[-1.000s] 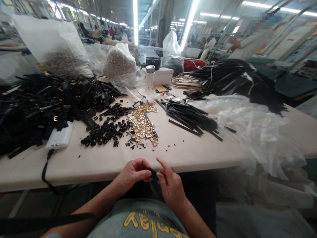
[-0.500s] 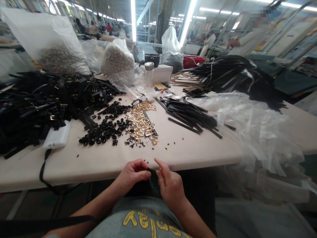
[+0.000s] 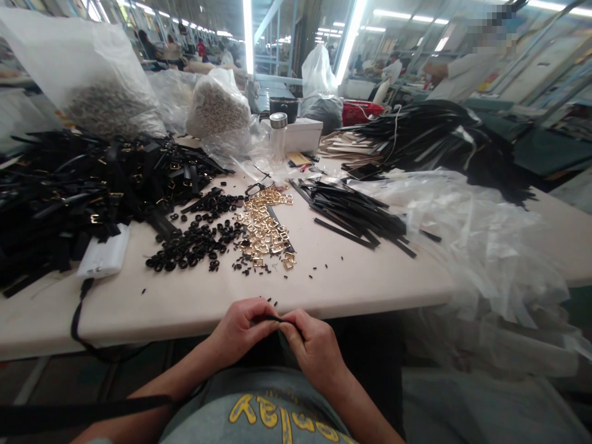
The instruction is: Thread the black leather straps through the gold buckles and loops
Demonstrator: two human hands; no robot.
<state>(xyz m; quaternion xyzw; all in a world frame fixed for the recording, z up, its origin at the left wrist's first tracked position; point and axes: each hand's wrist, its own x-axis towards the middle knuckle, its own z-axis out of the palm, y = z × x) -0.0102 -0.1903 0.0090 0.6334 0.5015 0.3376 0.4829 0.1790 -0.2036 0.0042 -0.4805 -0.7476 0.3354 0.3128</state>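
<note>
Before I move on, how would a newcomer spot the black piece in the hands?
Find the near edge of the pale table, low in the picture. There, the left hand and right hand meet at a thin black piece. Unlike the black strips lying on the table, it is held between the hands.

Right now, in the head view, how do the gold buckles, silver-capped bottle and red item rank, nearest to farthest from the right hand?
1. Gold buckles: ahead of the right hand, slightly left.
2. Silver-capped bottle: beyond the buckles.
3. Red item: farther back, right.
</note>
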